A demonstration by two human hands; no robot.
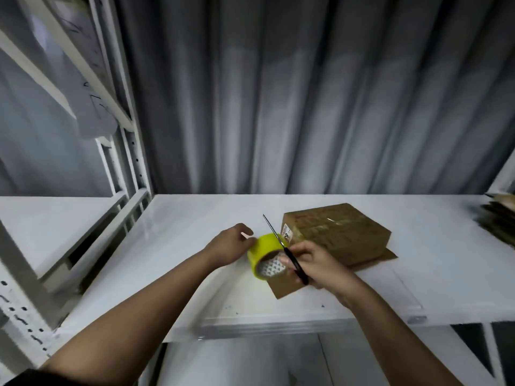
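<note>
Curled round the black handles of the scissors (296,265), my right hand (316,267) held them with the closed blades slanting up and away from me, across the top of the yellow tape roll (263,250). One finger of that hand reached forward against the roll's open face, where the patterned inside of the core showed.

My left hand (230,246) gripped the roll from the other side, fingers bent over its upper left rim. A small pale sliver showed at my fingertips; I could not tell whether it was the loose end of the tape.

The roll stood on its edge between my two hands, its open face turned toward me, at the near left corner of a flat cardboard sheet (287,286) on the white shelf (181,218). Just behind it, on the same sheet, sat a closed cardboard box (337,232), taped over its top and with a label on the corner nearest the blades.

A stack of cardboard (498,218) lay at the shelf's far right edge, well apart from my hands. A grey curtain (306,93) hung behind the shelf.
</note>
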